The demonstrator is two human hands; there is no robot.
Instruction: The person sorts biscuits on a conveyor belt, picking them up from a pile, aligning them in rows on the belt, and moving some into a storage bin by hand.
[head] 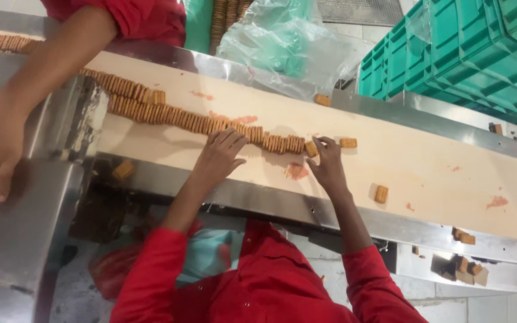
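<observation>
Both hands extended forward, palms down.
Left hand (218,157) flat, fingers stretched and spread; right hand (329,166) arched, fingertips curled downward, wrist straight.

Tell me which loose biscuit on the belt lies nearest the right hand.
The single biscuit just beyond the right hand, past the end of the biscuit row. The other loose biscuit lies farther off, toward the belt's near edge.

Two hands (222,157) (328,164), one long biscuit row (169,115), two loose biscuits (381,194) (348,143) on the belt.
</observation>
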